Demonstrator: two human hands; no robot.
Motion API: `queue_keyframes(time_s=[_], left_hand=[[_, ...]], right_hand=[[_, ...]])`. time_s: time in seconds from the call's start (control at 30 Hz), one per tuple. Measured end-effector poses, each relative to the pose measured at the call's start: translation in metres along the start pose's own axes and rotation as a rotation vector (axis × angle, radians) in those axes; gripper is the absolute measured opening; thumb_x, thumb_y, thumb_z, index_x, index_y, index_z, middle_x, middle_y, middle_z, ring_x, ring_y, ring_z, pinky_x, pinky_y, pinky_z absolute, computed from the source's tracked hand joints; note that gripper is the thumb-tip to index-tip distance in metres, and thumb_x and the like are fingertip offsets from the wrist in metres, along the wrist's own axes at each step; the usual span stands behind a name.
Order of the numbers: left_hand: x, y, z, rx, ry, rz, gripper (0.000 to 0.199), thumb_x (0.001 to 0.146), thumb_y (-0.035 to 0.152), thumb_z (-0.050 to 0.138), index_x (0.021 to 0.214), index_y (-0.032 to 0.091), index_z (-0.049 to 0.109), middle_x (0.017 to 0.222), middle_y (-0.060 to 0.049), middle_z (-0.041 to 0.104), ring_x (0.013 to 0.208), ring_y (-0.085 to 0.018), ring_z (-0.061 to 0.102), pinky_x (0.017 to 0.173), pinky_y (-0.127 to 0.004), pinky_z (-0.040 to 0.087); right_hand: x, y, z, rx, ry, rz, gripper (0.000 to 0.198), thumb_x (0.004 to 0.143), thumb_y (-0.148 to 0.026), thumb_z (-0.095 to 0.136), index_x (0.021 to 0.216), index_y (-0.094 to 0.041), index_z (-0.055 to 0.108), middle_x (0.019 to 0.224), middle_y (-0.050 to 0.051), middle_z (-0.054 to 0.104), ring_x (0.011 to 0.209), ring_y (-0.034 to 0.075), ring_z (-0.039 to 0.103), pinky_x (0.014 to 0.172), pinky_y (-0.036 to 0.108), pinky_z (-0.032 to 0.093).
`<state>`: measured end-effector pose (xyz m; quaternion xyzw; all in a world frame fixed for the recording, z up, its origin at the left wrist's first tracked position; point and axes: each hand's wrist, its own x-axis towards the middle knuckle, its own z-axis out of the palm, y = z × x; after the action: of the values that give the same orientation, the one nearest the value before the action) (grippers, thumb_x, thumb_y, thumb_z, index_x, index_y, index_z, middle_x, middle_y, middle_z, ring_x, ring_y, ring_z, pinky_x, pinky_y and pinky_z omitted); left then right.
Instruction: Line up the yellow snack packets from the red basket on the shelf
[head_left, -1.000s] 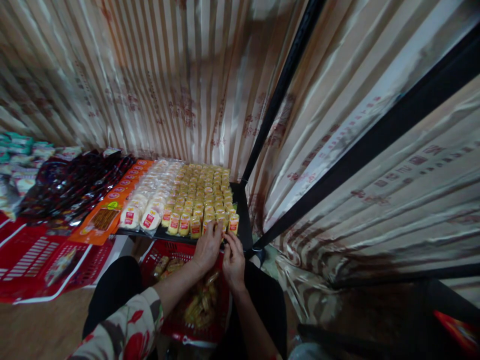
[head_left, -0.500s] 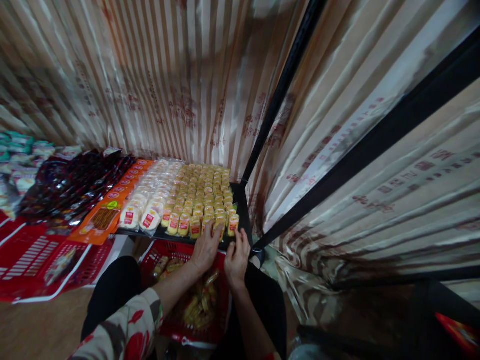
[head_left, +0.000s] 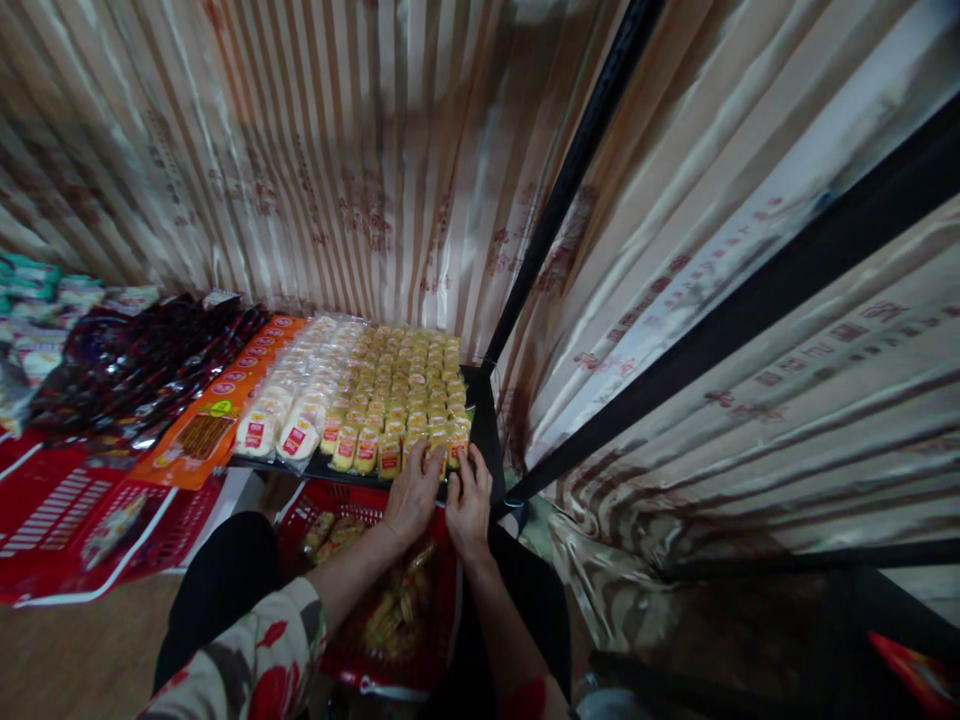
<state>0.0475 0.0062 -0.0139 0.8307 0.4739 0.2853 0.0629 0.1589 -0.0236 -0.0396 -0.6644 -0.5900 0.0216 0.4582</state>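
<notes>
Small yellow wrapped snack packs (head_left: 401, 385) stand in tight rows on a black shelf (head_left: 484, 420), with red labels showing on the front ones. My left hand (head_left: 411, 497) is at the front row, its curled fingers gripping a pack near the right end; the fingertips partly cover it. Close beside it, my right hand (head_left: 469, 502) has its bent fingers and thumb at the corner pack (head_left: 458, 438). Below my forearms, a red basket (head_left: 300, 500) holds more yellow packs (head_left: 394, 620), partly hidden by my left arm.
Left of the yellow rows lie white round wrapped cakes (head_left: 300, 435), an orange snack packet (head_left: 202, 430) and dark shiny packets (head_left: 142, 370). Another red basket (head_left: 60, 520) stands at the left. Black frame bars (head_left: 675, 370) and a striped curtain (head_left: 360, 150) bound the shelf.
My right hand has moved slightly left and up onto the corner pack, which has shifted left against its neighbour. My left hand has stayed nearly in place.
</notes>
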Motion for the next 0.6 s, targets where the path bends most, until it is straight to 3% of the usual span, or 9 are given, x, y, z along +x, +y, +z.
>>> queue_keyframes(time_s=[0.23, 0.6], left_hand=[[-0.008, -0.001, -0.004, -0.005, 0.015, 0.052, 0.041, 0.087, 0.013, 0.041, 0.127, 0.019, 0.047, 0.126, -0.015, 0.048, 0.112, -0.024, 0.053, 0.083, -0.033, 0.052], [-0.048, -0.016, -0.017, 0.088, 0.011, -0.137, 0.035, 0.085, 0.014, 0.043, 0.118, 0.022, 0.052, 0.116, -0.01, 0.052, 0.103, -0.02, 0.056, 0.079, -0.031, 0.053]], right_hand=[[0.0, -0.002, 0.004, 0.027, 0.047, 0.059, 0.039, 0.089, -0.032, 0.041, 0.125, -0.02, 0.052, 0.126, 0.013, 0.047, 0.116, 0.027, 0.042, 0.095, 0.05, 0.04], [-0.005, -0.005, 0.001, 0.161, 0.016, 0.095, 0.041, 0.084, -0.041, 0.052, 0.12, -0.02, 0.054, 0.131, 0.014, 0.04, 0.118, 0.026, 0.04, 0.084, 0.041, 0.049]])
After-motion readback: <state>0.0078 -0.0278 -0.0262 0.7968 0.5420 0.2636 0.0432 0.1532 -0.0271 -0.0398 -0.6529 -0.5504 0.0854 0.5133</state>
